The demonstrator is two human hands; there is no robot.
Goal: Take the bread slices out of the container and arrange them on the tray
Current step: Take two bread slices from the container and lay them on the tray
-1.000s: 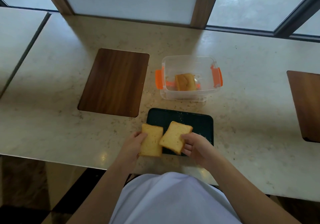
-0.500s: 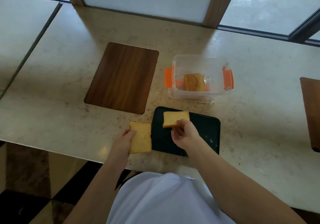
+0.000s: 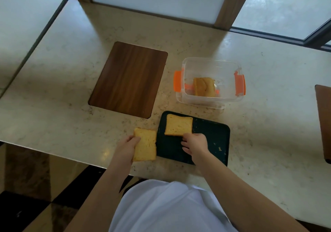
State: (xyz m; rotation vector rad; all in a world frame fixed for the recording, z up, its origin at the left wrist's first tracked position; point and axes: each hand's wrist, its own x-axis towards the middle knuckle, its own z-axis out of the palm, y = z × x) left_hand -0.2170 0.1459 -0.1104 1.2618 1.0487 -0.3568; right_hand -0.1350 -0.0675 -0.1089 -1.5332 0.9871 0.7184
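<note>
A dark tray (image 3: 213, 140) lies near the counter's front edge. One toasted bread slice (image 3: 178, 127) lies flat on the tray's far left corner, and my right hand (image 3: 196, 144) pinches its near edge. My left hand (image 3: 127, 148) holds a second bread slice (image 3: 146, 144) by its left side, just left of the tray over the counter. Behind the tray stands a clear container (image 3: 231, 97) with orange latches. More bread (image 3: 204, 87) stands inside it.
A brown wooden board (image 3: 129, 79) is set flat in the marble counter (image 3: 268, 124) left of the container. Another brown board (image 3: 324, 120) shows at the right edge. The counter's front edge (image 3: 80, 161) runs close to my body. Window frames stand behind.
My right hand carried its slice forward and laid it flat on the tray's far left corner. My left hand shifted its slice leftward, off the tray.
</note>
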